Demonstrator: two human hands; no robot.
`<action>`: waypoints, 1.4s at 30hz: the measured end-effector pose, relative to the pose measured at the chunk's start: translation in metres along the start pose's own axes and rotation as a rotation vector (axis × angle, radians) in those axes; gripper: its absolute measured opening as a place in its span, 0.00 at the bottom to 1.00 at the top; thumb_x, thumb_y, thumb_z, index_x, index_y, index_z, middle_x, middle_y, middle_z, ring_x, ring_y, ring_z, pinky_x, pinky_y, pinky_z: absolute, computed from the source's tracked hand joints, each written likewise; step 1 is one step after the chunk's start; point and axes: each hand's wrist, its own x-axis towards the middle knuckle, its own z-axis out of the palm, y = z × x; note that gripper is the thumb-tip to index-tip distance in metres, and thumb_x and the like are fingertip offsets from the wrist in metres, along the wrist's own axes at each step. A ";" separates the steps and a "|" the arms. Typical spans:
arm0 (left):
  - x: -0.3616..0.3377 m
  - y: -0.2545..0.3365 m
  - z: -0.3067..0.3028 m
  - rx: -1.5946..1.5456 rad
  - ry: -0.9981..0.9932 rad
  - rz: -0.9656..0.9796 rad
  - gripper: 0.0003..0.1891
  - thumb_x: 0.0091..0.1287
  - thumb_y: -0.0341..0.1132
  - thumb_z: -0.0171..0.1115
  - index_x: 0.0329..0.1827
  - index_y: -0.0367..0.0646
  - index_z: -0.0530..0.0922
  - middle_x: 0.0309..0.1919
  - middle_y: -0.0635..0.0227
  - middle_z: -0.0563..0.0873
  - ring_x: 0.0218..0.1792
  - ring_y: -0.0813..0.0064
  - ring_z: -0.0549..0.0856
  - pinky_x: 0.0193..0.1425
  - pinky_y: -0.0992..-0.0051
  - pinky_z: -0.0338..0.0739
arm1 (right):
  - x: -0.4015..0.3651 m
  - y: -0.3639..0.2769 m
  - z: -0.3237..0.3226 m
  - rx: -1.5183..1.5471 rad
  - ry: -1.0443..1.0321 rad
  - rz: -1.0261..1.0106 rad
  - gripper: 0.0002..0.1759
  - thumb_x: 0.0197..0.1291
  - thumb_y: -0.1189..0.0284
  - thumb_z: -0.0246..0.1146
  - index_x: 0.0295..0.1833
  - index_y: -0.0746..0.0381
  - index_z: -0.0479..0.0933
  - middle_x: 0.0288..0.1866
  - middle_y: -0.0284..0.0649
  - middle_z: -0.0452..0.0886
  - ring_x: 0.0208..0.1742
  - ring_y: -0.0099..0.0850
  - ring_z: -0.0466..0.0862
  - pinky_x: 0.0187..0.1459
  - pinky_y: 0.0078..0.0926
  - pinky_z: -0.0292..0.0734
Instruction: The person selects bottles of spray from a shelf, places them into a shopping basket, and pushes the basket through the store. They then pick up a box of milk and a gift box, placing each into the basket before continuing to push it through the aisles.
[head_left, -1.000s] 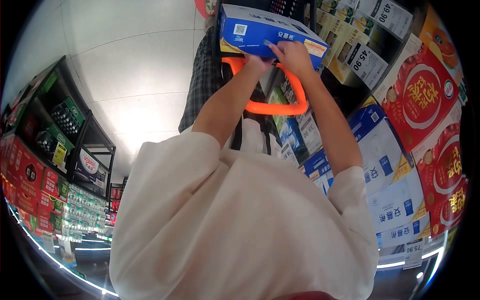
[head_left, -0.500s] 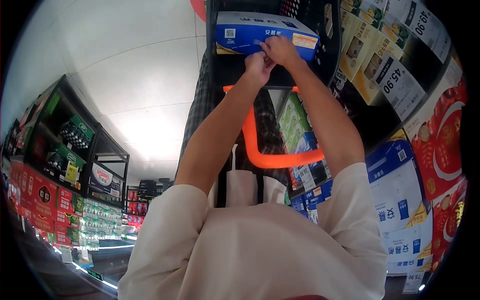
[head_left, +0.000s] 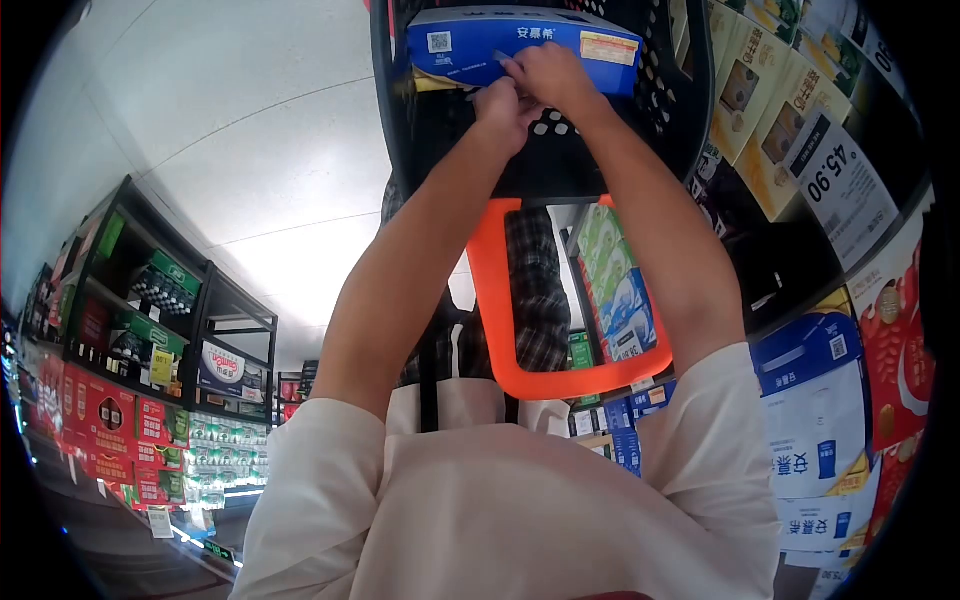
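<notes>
A blue and white carton [head_left: 590, 72] with a handle strip lies in the far end of a black basket [head_left: 440, 150] with an orange handle [head_left: 570, 384]. My right hand [head_left: 550, 76] is closed at the front face of the carton, its fingertips by the small strip. Just left of it and touching it, my left hand [head_left: 505, 108] is closed near the carton's lower front edge. What either hand's fingers pinch is too small and hidden to make out.
Shelves with cartons and a price tag [head_left: 843, 190] line the right side. White-blue cartons [head_left: 812, 430] stand at lower right. A black shelf rack [head_left: 150, 300] with red boxes [head_left: 105, 410] is on the left, beside pale floor tiles [head_left: 270, 130].
The basket's orange handle shows lower and more fully. The carton and both hands have shifted slightly up and left in view. Both hands remain closed at the carton's front.
</notes>
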 end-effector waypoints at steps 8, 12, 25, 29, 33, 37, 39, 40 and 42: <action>0.049 -0.027 -0.014 -0.116 -0.194 0.004 0.19 0.76 0.36 0.50 0.65 0.37 0.63 0.62 0.54 0.73 0.61 0.61 0.77 0.66 0.60 0.74 | -0.011 0.000 -0.003 -0.004 0.105 -0.022 0.24 0.68 0.57 0.54 0.29 0.63 0.84 0.25 0.49 0.83 0.31 0.46 0.84 0.40 0.41 0.80; 0.048 -0.028 -0.015 -0.087 -0.230 0.028 0.24 0.70 0.32 0.59 0.64 0.34 0.62 0.59 0.54 0.75 0.58 0.63 0.80 0.59 0.62 0.78 | -0.020 -0.010 -0.026 0.023 0.091 0.005 0.24 0.68 0.57 0.54 0.29 0.62 0.84 0.25 0.49 0.83 0.31 0.46 0.84 0.41 0.41 0.79; 0.041 -0.028 0.005 -0.051 -0.056 0.171 0.34 0.66 0.36 0.65 0.67 0.33 0.55 0.57 0.51 0.76 0.53 0.65 0.82 0.50 0.68 0.84 | -0.002 -0.004 -0.023 -0.013 0.029 0.026 0.23 0.69 0.56 0.54 0.32 0.63 0.84 0.25 0.48 0.83 0.32 0.42 0.85 0.42 0.37 0.81; 0.011 -0.028 0.012 0.078 -0.066 0.281 0.29 0.70 0.41 0.62 0.65 0.38 0.58 0.58 0.56 0.75 0.55 0.68 0.81 0.53 0.69 0.81 | -0.022 -0.020 -0.059 0.122 -0.019 0.105 0.23 0.68 0.58 0.55 0.30 0.65 0.83 0.23 0.48 0.83 0.31 0.42 0.85 0.40 0.36 0.80; -0.016 -0.037 0.022 0.021 -0.107 0.468 0.31 0.70 0.41 0.62 0.68 0.40 0.57 0.58 0.57 0.75 0.57 0.70 0.79 0.56 0.72 0.77 | -0.056 -0.039 -0.099 0.155 0.003 0.114 0.23 0.66 0.58 0.56 0.28 0.65 0.83 0.23 0.48 0.82 0.30 0.45 0.83 0.39 0.40 0.78; -0.066 -0.051 0.034 0.161 -0.045 0.774 0.31 0.69 0.37 0.61 0.70 0.39 0.56 0.59 0.57 0.75 0.59 0.68 0.77 0.61 0.72 0.74 | -0.095 -0.062 -0.139 0.189 -0.005 0.207 0.21 0.64 0.60 0.56 0.31 0.65 0.84 0.26 0.51 0.83 0.31 0.48 0.84 0.43 0.42 0.78; -0.090 -0.049 0.040 0.252 -0.014 0.780 0.31 0.68 0.35 0.62 0.70 0.38 0.57 0.60 0.56 0.74 0.60 0.66 0.77 0.63 0.70 0.72 | -0.109 -0.065 -0.149 0.279 0.055 0.229 0.21 0.63 0.61 0.55 0.29 0.66 0.83 0.26 0.53 0.82 0.31 0.51 0.83 0.41 0.43 0.77; -0.102 -0.042 0.041 0.301 -0.014 0.796 0.32 0.68 0.35 0.62 0.70 0.38 0.56 0.60 0.56 0.74 0.60 0.66 0.77 0.63 0.70 0.72 | -0.115 -0.067 -0.153 0.325 0.082 0.253 0.21 0.63 0.61 0.55 0.29 0.67 0.82 0.26 0.53 0.82 0.31 0.51 0.82 0.40 0.43 0.76; -0.108 -0.034 0.044 0.357 -0.016 0.879 0.33 0.66 0.32 0.63 0.70 0.37 0.57 0.60 0.55 0.75 0.60 0.66 0.77 0.62 0.70 0.72 | -0.121 -0.065 -0.156 0.447 0.125 0.280 0.23 0.64 0.60 0.55 0.27 0.68 0.81 0.24 0.53 0.81 0.29 0.49 0.81 0.36 0.42 0.74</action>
